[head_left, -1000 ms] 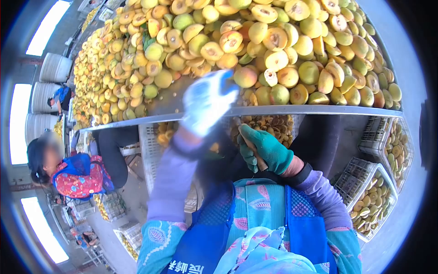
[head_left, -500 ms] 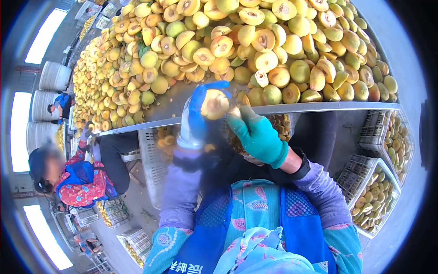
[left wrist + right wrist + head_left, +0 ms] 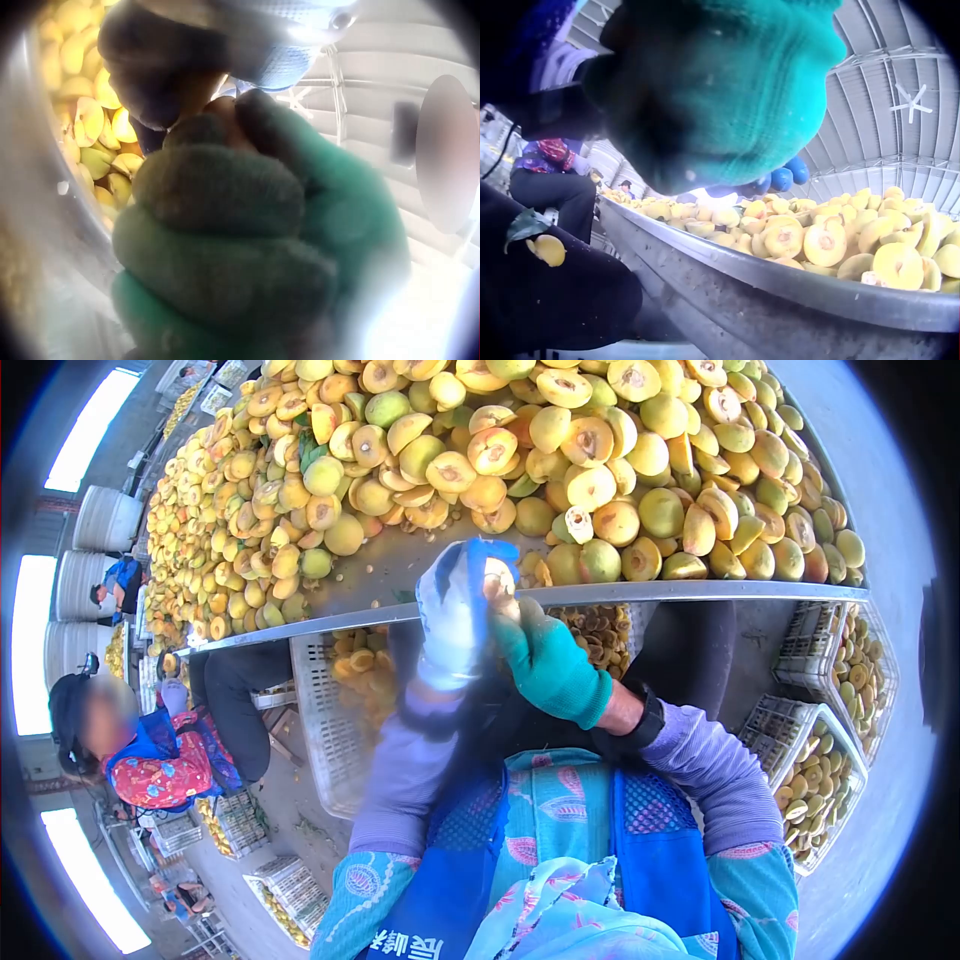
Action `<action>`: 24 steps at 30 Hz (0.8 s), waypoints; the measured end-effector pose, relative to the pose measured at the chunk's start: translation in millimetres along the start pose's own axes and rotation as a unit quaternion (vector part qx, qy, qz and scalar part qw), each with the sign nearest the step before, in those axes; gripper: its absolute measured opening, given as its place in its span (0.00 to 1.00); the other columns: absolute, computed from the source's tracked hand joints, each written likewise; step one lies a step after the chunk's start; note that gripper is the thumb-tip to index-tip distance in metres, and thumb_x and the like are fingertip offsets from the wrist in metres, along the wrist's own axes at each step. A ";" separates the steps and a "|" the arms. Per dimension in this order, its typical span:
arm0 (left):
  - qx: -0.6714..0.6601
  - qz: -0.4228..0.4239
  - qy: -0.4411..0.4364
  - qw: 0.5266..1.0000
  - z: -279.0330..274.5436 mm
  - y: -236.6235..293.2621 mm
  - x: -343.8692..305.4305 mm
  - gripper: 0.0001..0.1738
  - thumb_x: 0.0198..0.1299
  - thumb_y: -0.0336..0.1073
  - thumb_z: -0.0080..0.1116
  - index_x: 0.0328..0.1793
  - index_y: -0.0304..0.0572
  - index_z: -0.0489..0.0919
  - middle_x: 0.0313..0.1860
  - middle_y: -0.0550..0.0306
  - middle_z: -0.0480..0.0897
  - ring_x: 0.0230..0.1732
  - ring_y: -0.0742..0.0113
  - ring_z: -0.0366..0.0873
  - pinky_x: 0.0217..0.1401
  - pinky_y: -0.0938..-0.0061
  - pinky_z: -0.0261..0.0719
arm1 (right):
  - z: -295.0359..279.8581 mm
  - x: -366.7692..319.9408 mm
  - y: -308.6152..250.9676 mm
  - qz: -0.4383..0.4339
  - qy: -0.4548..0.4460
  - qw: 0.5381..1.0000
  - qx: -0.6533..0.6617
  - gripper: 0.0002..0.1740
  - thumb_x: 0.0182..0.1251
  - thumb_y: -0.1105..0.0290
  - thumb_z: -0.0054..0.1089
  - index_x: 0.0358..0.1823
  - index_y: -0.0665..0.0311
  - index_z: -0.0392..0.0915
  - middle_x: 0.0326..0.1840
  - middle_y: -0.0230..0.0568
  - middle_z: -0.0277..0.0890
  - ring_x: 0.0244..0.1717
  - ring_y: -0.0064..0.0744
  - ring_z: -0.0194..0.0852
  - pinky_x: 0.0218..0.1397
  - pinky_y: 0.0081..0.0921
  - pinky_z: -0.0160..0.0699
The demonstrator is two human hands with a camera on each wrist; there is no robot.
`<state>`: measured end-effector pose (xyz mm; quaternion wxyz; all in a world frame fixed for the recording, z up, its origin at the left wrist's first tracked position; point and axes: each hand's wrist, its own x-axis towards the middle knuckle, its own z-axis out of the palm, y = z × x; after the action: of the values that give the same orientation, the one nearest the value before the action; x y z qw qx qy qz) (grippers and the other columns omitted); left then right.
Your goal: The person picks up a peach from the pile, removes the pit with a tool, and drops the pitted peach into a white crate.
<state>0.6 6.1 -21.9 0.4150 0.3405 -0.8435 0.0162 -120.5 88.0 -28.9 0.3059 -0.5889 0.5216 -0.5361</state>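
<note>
In the head view my left hand (image 3: 448, 615), in a white and blue glove, holds a halved yellow peach (image 3: 497, 574) just over the table's near edge. My right hand (image 3: 560, 668), in a green knit glove, meets it from the right. Its fingers curl round a small brown-handled tool (image 3: 229, 124), seen between thumb and forefinger in the left wrist view. The tool's tip is hidden at the peach. Green glove fabric fills the top of the right wrist view, with blue fingertips (image 3: 782, 178) of the left glove below it.
A large heap of halved peaches (image 3: 590, 440) covers the metal table (image 3: 380, 575), whose raised rim (image 3: 640, 594) runs across in front. Below stands a white crate (image 3: 325, 730); more crates of peach halves (image 3: 815, 785) stand at right. Another person (image 3: 170, 760) sits at left.
The blurred left hand moved from over the table to the right hand, bringing a peach half. The right hand rose from the lap to meet it, and the peach has turned between them.
</note>
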 end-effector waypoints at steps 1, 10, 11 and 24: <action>-0.040 -0.058 -0.025 0.997 3.4 1.1 -1.3 0.26 0.56 0.34 0.60 0.62 0.43 0.72 0.44 0.54 0.83 0.42 0.53 0.79 0.44 0.64 0.76 | 2.6 0.0 -3.4 0.000 0.020 0.999 0.034 0.16 0.73 0.59 0.52 0.38 0.68 0.68 0.22 0.58 0.74 0.21 0.59 0.74 0.23 0.47 0.69; -0.395 -0.221 -0.168 0.876 -7.1 6.6 39.6 0.19 0.68 0.44 0.51 0.41 0.33 0.81 0.29 0.52 0.83 0.28 0.66 0.80 0.34 0.74 0.78 | -10.5 7.8 -34.7 0.435 -0.108 0.685 0.574 0.23 0.75 0.45 0.44 0.37 0.59 0.70 0.18 0.35 0.69 0.13 0.27 0.65 0.15 0.25 0.63; -0.456 -0.277 -0.193 0.823 -5.0 4.6 40.7 0.17 0.67 0.43 0.53 0.40 0.34 0.81 0.30 0.52 0.84 0.28 0.64 0.80 0.35 0.73 0.79 | -9.8 8.0 -33.2 0.458 -0.102 0.596 0.651 0.25 0.75 0.42 0.42 0.38 0.58 0.70 0.17 0.35 0.70 0.11 0.25 0.64 0.14 0.21 0.60; -0.539 -0.360 -0.217 0.730 6.1 10.5 53.2 0.25 0.69 0.50 0.50 0.40 0.31 0.81 0.29 0.48 0.82 0.27 0.63 0.79 0.33 0.72 0.77 | -16.0 11.1 -29.1 0.391 -0.151 0.480 0.771 0.24 0.77 0.43 0.37 0.38 0.55 0.71 0.15 0.21 0.54 0.10 0.19 0.50 0.15 0.21 0.55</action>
<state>-32.4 -17.6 14.6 0.3096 0.3322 -0.5916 -0.6662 -128.7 88.5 5.1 0.8892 0.0759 0.0209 -0.4507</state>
